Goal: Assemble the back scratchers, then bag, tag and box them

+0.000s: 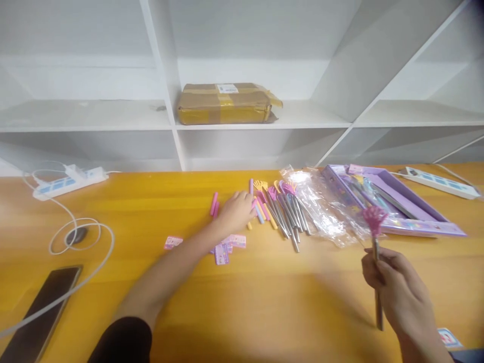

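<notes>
Right now my right hand (404,292) holds a slim silver metal rod with a pink plastic hand-shaped head (375,219), its grip closed around the shaft. The head points up past the fingers, likely so nothing covers it. My left hand (236,206) reaches low over short pink, blue and orange plastic tubes (260,213); blur and fingers overlap there, so I can't tell whether that grip pinches one. To the right of the left grip, similar rods (289,214) lie bunched on the orange wood-grain worktop (242,312), their shafts mostly towards me, which seems handy for picking. Beyond the right grip sits an open purple printed box (410,190), touching crumpled clear plastic wrapping (325,212).
</notes>
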Demonstrator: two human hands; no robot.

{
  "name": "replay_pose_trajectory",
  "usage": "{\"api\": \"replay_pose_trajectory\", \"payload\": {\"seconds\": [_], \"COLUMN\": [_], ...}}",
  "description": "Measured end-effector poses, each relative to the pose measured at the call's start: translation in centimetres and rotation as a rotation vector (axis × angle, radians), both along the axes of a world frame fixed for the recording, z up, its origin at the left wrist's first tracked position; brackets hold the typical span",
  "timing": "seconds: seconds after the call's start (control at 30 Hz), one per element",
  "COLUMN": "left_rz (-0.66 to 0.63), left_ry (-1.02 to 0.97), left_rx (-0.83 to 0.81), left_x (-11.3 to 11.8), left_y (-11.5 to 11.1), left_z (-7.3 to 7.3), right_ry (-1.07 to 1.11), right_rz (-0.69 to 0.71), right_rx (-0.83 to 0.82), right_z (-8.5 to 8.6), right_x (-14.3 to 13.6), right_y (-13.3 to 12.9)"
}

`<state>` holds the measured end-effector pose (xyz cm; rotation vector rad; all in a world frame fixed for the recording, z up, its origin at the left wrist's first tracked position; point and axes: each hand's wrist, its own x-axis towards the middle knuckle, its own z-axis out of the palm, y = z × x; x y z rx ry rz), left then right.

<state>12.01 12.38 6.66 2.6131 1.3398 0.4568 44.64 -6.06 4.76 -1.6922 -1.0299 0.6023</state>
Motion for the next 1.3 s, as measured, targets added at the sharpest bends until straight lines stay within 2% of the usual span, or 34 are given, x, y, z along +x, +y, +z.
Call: {"api": "replay_pose_trajectory", "payload": {"seconds": [0.1, 0.2, 0.27, 0.4, 0.53, 0.57, 0.63, 0.73, 0.83, 0.97, 1.1, 1.3], "left_rz": [0.028, 0.054, 0.059, 0.024, -0.037, -0.051, -0.046, -0.111, -0.148, -0.180, -0.147, -0.118], "left_ry": [0.045, 0.058, 0.055, -0.003, -0.126, -0.178, -0.457, -0.626, -0.698, -0.691, -0.620, -0.547], "left_rx": [-0.024, -0.040, -0.051, -0.073, -0.110, -0.136, -0.292, -0.393, -0.367, -0.297, -0.168, -0.001], "left_x": [1.9, 2.5, 2.6, 1.8, -1.5, -2.6, -4.9, -7.7, -9.1, -9.3, -9.2, -9.6], "left_y": [1.0, 1.1, 1.2, 0.4, -3.5, -4.8, -7.2, -9.2, -9.6, -9.5, -9.6, -9.4], "left_z": [-1.5, -2.4, -2.2, -0.1, 2.5, 3.1, 4.1, 5.4, 6.1, 6.4, 6.8, 7.5], "right_ry": [0.422, 0.497, 0.524, 0.734, 0.941, 0.975, 1.014, 1.028, 1.046, 1.087, 1.038, 1.012], "right_rz": [0.041, 0.048, 0.091, 0.246, 0.491, 0.554, 0.671, 0.803, 0.798, 0.703, 0.669, 0.617], "right_rx": [0.106, 0.174, 0.246, 0.380, 0.472, 0.504, 0.577, 0.706, 0.810, 0.802, 0.810, 0.765], "right_z": [2.5, 5.1, 6.9, 9.9, 12.6, 13.4, 14.8, 16.7, 17.2, 16.1, 14.9, 14.0], "right_x": [-0.3, -0.9, -1.3, -2.4, -3.8, -4.4, -5.7, -8.0, -10.1, -11.7, -12.3, -12.5], "right_y": [0.3, 1.3, 2.6, 6.4, 9.4, 9.7, 10.1, 10.1, 9.7, 9.5, 10.1, 10.6]}}
